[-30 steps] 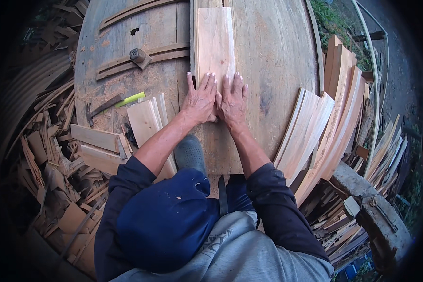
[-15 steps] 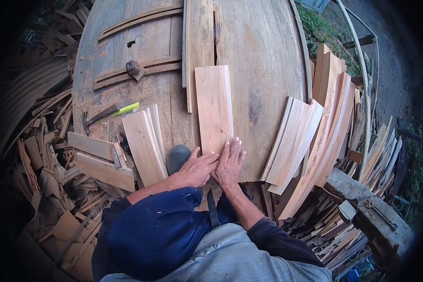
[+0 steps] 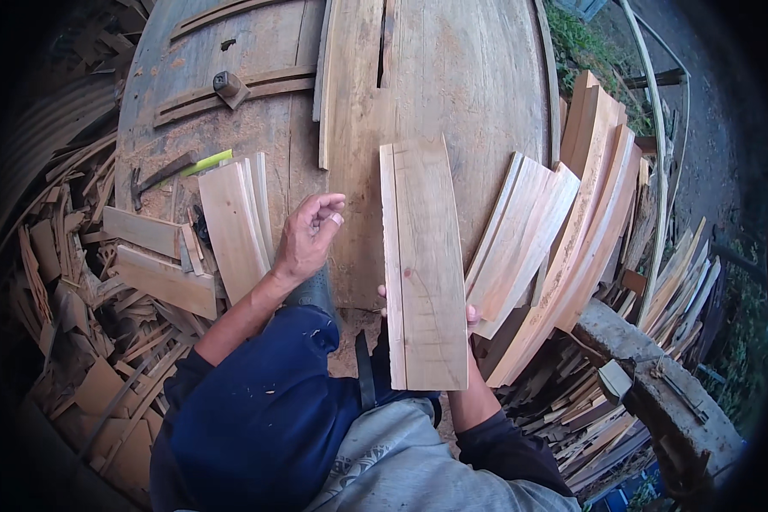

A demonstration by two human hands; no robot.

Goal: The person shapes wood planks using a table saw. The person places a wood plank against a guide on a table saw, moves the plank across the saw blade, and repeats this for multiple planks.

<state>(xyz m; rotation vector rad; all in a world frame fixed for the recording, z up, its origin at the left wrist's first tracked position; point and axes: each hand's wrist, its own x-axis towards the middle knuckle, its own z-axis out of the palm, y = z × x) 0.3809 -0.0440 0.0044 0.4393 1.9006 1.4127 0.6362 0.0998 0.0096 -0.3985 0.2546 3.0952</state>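
A pale wooden board (image 3: 427, 264), with a narrow ledge along its left edge, is raised at the near edge of the worktable. My right hand (image 3: 472, 314) grips it from beneath, thumb and fingertips showing at either side and the rest hidden. My left hand (image 3: 314, 230) is empty, its fingers loosely bent and apart, in the gap between that board and a stack of planed boards (image 3: 230, 222). A hammer (image 3: 165, 175) with a yellow handle lies behind that stack.
The weathered table (image 3: 469, 85) bears slotted strips (image 3: 275, 85), a small block tool (image 3: 230, 88) and another board stack (image 3: 525, 222) at right. Long planks (image 3: 597, 239) lean beside it. Offcuts (image 3: 94, 358) heap at left; a concrete beam (image 3: 648, 375) stands at lower right.
The board came toward me, then was lifted and turned, showing a different face, now in my right hand alone. My left hand let go and moved up and left.
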